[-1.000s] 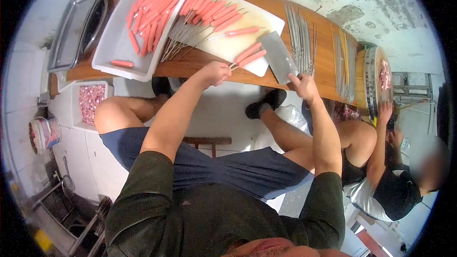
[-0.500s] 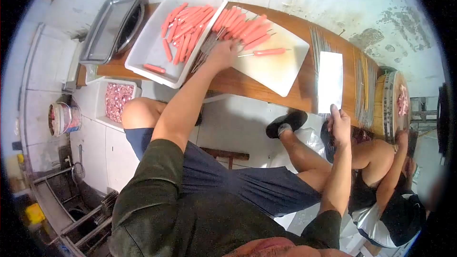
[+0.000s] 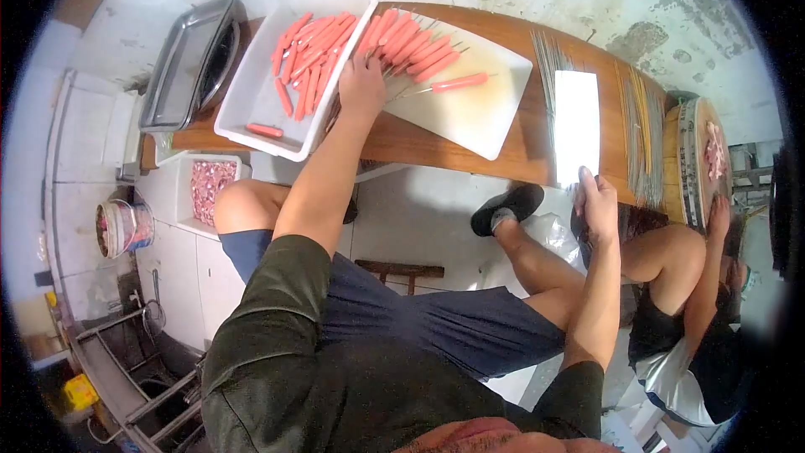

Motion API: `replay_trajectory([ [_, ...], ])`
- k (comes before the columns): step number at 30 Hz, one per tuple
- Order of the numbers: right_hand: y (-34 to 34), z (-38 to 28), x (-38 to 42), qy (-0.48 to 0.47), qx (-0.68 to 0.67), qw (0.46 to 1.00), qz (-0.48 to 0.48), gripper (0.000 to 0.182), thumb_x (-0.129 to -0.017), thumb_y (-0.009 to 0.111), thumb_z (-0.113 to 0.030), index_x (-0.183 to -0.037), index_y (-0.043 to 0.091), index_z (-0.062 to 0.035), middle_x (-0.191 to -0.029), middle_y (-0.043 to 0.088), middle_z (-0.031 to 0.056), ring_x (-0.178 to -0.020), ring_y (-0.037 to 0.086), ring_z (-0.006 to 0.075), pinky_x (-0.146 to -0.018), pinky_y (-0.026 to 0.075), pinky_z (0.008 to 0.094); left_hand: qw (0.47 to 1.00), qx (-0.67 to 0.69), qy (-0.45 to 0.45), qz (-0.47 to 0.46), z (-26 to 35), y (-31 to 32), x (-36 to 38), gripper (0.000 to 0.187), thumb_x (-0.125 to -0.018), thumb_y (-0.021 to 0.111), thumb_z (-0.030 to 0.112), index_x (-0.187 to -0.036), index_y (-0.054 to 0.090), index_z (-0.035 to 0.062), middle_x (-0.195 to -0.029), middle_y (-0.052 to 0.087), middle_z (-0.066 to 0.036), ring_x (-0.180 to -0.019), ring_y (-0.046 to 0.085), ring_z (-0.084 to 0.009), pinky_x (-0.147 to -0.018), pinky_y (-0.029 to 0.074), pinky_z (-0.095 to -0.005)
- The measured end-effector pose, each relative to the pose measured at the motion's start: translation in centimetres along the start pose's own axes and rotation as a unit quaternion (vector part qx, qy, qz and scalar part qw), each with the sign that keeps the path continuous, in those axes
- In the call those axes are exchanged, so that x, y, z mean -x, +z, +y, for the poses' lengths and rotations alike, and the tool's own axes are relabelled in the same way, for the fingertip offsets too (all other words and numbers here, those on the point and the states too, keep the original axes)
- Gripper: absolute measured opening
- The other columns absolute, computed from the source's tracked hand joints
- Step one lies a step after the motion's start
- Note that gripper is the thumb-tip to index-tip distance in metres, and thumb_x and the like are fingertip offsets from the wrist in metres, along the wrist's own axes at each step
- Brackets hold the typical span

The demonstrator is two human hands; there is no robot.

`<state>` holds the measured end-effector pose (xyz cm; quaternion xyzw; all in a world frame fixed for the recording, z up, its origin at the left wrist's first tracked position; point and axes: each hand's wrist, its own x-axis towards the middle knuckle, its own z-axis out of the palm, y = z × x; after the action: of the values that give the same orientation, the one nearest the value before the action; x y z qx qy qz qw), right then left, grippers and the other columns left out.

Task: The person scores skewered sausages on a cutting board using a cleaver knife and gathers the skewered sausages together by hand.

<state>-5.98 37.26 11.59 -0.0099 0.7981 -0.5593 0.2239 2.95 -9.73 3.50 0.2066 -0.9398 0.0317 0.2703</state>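
Note:
My right hand [image 3: 597, 205] is closed around the handle of a cleaver [image 3: 577, 130], whose broad blade lies over the table's right half. My left hand [image 3: 362, 88] is at the left end of a row of skewered sausages [image 3: 411, 40], fingers curled down on the skewers; the fingertips are partly hidden. These sausages rest on a white cutting board [image 3: 490, 130]. One skewered sausage [image 3: 459, 82] lies apart, right of the row. Beside my left hand stands a white tub [image 3: 243, 105] holding loose pink sausages [image 3: 312, 54] without visible skewers.
Bare metal skewers [image 3: 545, 67] and more skewers [image 3: 644, 151] lie on the wooden table [image 3: 612, 63]. Metal trays [image 3: 186, 67] stand at left; a tub of chopped meat [image 3: 211, 189] is below. At right, another person's hand [image 3: 719, 216] is by a round chopping block [image 3: 700, 176] with meat.
My left hand has moved left along the skewers to the tub side of the board. My right hand still holds the cleaver in nearly the same place. The view has shifted slightly.

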Motion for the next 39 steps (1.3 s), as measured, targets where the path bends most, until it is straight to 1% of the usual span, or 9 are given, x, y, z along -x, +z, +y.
replay_trajectory([
  [3, -0.1, -0.1, 0.2, -0.005, -0.004, 1.000, 0.008, 0.033, -0.095, 0.061, -0.029, -0.072, 0.053, -0.0068, -0.056, 0.049, 0.0004, -0.046, 0.046, 0.0098, -0.044, 0.035, 0.0251, 0.991, -0.030, 0.124, 0.045, 1.7, -0.9, 0.9, 0.014, -0.087, 0.051, 0.014, -0.095, 0.060, 0.0071, -0.106, 0.059, -0.013, -0.096, 0.059, -0.0320, -0.083, 0.047, -0.0421],
  [6, -0.1, -0.2, 0.2, -0.012, -0.008, 1.000, 0.009, 0.034, -0.095, 0.062, -0.030, -0.071, 0.053, -0.0071, -0.055, 0.049, 0.0005, -0.045, 0.045, 0.0099, -0.044, 0.035, 0.0249, 0.981, 0.054, 0.184, -0.033, 3.4, 1.6, 2.6, 0.012, -0.082, 0.055, 0.015, -0.088, 0.062, 0.0063, -0.094, 0.059, -0.010, -0.090, 0.058, -0.0289, -0.084, 0.043, -0.0448],
  [15, -0.1, -0.4, 0.4, -0.022, 0.010, 1.000, 0.007, 0.036, -0.094, 0.065, -0.034, -0.070, 0.055, -0.0079, -0.053, 0.049, -0.0009, -0.045, 0.045, 0.0083, -0.044, 0.033, 0.0244, 0.986, 0.060, -0.036, -0.154, 5.6, 3.1, 3.8, 0.022, -0.084, 0.058, 0.020, -0.101, 0.059, 0.0054, -0.096, 0.060, -0.015, -0.091, 0.062, -0.0327, -0.081, 0.046, -0.0459],
  [21, -0.1, -0.6, 0.1, -0.022, 0.021, 0.999, 0.009, 0.038, -0.094, 0.065, -0.035, -0.069, 0.055, -0.0082, -0.053, 0.049, -0.0008, -0.045, 0.045, 0.0082, -0.044, 0.033, 0.0247, 0.983, 0.034, 0.120, -0.135, 4.9, 4.5, 4.3, 0.019, -0.087, 0.055, 0.020, -0.099, 0.059, 0.0054, -0.099, 0.061, -0.015, -0.085, 0.064, -0.0328, -0.073, 0.050, -0.0482],
  [24, -0.1, -0.6, 0.0, -0.023, 0.028, 0.999, 0.017, 0.038, -0.094, 0.064, -0.035, -0.069, 0.055, -0.0081, -0.053, 0.049, -0.0007, -0.045, 0.045, 0.0082, -0.043, 0.033, 0.0247, 0.968, 0.183, 0.028, -0.168, 6.9, 4.2, 5.4, 0.018, -0.090, 0.052, 0.019, -0.094, 0.059, 0.0033, -0.084, 0.063, -0.017, -0.085, 0.064, -0.0367, -0.071, 0.050, -0.0481],
  [27, 0.0, -0.5, -0.1, -0.021, 0.027, 0.999, 0.009, 0.038, -0.094, 0.065, -0.035, -0.069, 0.055, -0.0076, -0.054, 0.049, -0.0003, -0.045, 0.045, 0.0084, -0.043, 0.034, 0.0243, 0.921, 0.297, -0.043, -0.247, 9.7, 2.4, 6.4, 0.018, -0.093, 0.053, 0.021, -0.092, 0.058, 0.0037, -0.076, 0.062, -0.012, -0.071, 0.063, -0.0281, -0.060, 0.049, -0.0394],
  [28, 0.0, -0.3, -0.3, -0.020, 0.024, 0.999, 0.006, 0.038, -0.094, 0.065, -0.035, -0.069, 0.054, -0.0074, -0.054, 0.049, -0.0002, -0.045, 0.045, 0.0085, -0.043, 0.034, 0.0243, 0.841, 0.417, -0.130, -0.320, 10.1, 1.8, 6.3, 0.018, -0.094, 0.053, 0.021, -0.091, 0.058, 0.0039, -0.074, 0.062, -0.010, -0.067, 0.062, -0.0245, -0.057, 0.047, -0.0362],
  [30, 0.1, -0.2, -0.3, -0.016, 0.018, 1.000, 0.001, 0.039, -0.094, 0.065, -0.035, -0.069, 0.054, -0.0071, -0.055, 0.050, 0.0001, -0.045, 0.045, 0.0086, -0.043, 0.034, 0.0243, 0.598, 0.610, -0.288, -0.433, 10.9, 1.0, 6.5, 0.019, -0.095, 0.054, 0.022, -0.091, 0.058, 0.0043, -0.072, 0.061, -0.006, -0.058, 0.058, -0.0173, -0.051, 0.043, -0.0298],
  [39, 1.1, -0.9, 0.1, 0.004, 0.049, 0.999, 0.014, 0.041, -0.093, 0.066, -0.036, -0.069, 0.053, -0.0059, -0.056, 0.049, 0.0000, -0.045, 0.045, 0.0090, -0.042, 0.034, 0.0251, 0.586, 0.603, -0.320, -0.436, 9.0, -0.5, 8.4, 0.017, -0.094, 0.056, 0.021, -0.092, 0.059, 0.0043, -0.068, 0.058, -0.002, -0.053, 0.050, -0.0094, -0.047, 0.038, -0.0257],
])
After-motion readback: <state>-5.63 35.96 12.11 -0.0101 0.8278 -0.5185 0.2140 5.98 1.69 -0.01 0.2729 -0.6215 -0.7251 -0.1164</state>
